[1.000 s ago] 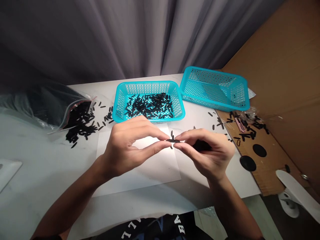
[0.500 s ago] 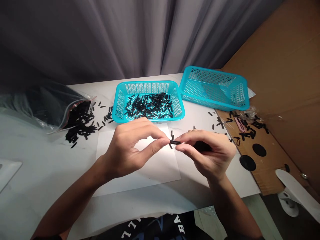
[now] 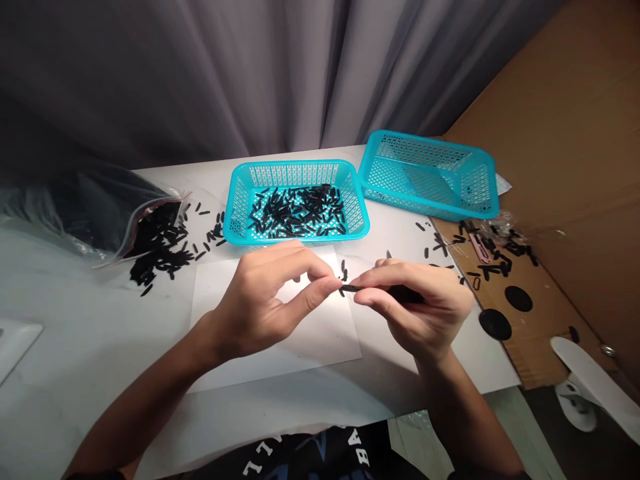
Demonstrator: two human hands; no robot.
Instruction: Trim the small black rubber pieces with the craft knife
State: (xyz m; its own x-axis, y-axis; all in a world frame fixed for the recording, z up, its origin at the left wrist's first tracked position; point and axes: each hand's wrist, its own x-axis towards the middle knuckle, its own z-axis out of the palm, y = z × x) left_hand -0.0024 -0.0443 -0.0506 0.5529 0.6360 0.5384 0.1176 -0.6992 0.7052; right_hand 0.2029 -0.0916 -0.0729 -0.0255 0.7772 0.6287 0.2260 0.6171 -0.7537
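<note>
A small black elongated piece (image 3: 351, 288) is pinched between both hands above the white paper (image 3: 280, 353). My left hand (image 3: 280, 293) grips its left end with thumb and forefinger. At its right end, my right hand (image 3: 415, 300) closes thumb and forefinger on it. A few similar black pieces (image 3: 344, 272) lie just behind the fingertips. Behind my left hand sits a blue basket (image 3: 364, 230) with many black pieces inside.
A second blue basket (image 3: 430, 208) stands at the back right. An open plastic bag (image 3: 90, 213) spills black pieces on the left. Cardboard (image 3: 530, 360) on the right carries black discs (image 3: 495, 325), a pink object (image 3: 483, 248) and scattered pieces. A grey curtain hangs behind.
The fingertips have shifted slightly on the black piece, and less of it shows between them. My right thumb and forefinger have closed closer together around its end.
</note>
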